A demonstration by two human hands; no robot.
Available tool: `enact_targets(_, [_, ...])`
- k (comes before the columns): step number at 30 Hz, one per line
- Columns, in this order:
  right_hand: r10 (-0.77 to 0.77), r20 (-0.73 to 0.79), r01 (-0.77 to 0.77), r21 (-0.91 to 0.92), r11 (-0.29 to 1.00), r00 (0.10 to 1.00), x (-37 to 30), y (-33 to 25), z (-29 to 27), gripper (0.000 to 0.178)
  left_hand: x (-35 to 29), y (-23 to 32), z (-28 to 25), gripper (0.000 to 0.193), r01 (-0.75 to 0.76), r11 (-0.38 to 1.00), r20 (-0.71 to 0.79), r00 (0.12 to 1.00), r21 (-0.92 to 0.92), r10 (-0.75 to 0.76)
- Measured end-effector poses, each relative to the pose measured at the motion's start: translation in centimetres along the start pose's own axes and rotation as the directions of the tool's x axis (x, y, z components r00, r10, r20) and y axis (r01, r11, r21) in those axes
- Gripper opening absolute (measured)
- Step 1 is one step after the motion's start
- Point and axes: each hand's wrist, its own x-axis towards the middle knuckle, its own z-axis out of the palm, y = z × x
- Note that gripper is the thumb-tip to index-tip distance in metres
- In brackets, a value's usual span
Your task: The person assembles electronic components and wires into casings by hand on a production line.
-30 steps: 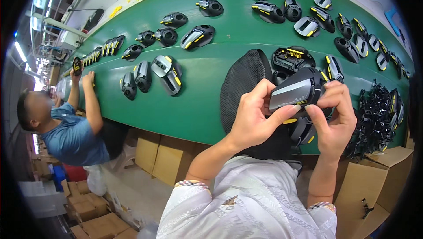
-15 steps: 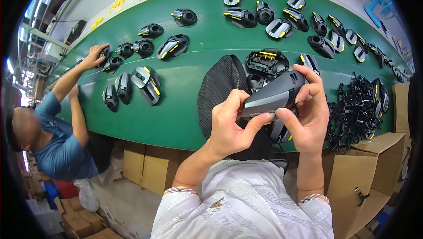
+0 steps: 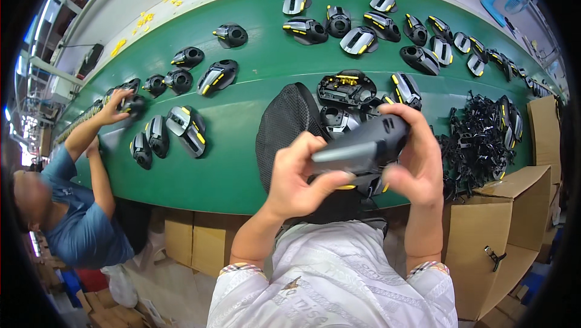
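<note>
Between my two hands is a plastic housing [image 3: 363, 146], black with a grey side, tilted and a little blurred. My left hand [image 3: 299, 177] pinches its left end between thumb and fingers. My right hand [image 3: 417, 152] has its fingers bent over the right end, the thumb low beside it. Just beyond lies an opened housing [image 3: 348, 91] showing yellow parts inside. More grey housings sit under my hands, partly hidden by them. A black mesh-covered thing [image 3: 284, 134] is to the left of my left hand.
Several similar housings [image 3: 359, 41] with yellow strips stand across the green table [image 3: 242, 128]. To the right are a heap of small black parts [image 3: 475, 140] and an open cardboard box [image 3: 481, 249]. At left, a co-worker's hand [image 3: 115, 109] is on a dark housing.
The housing in my hands has turned slightly and moved a little left. My right thumb has come away from its lower edge. The co-worker's hand has lowered with a dark housing.
</note>
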Motion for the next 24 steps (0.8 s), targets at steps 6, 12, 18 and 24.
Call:
enact_targets(6, [0.204,-0.019,-0.199,0.136,0.971,0.979,-1.5,1.2,-1.3,0.074,0.3,-0.4,-0.3,0.024,0.297,0.913,0.129,0.954,-0.281,-0.27])
enact_targets(12, [0.113,-0.023,-0.116,-0.231,0.966,0.993,-1.4,-0.4,-2.8,0.069,1.4,-1.0,-4.6,0.022,0.179,0.979,-0.048,0.982,-0.094,-0.184])
enact_targets(18, [-0.045,-0.435,-0.355,-0.787,0.505,0.899,-3.3,-2.5,-13.8,0.031,7.5,-1.7,-18.0,0.03,0.38,0.886,-0.384,0.885,0.266,-0.264])
enact_targets(24, [0.163,-0.294,-0.319,-0.935,0.155,0.942,-3.4,0.0,-14.3,0.012,7.2,-4.1,-19.9,0.042,0.358,-0.112,-0.3,0.887,0.927,0.35])
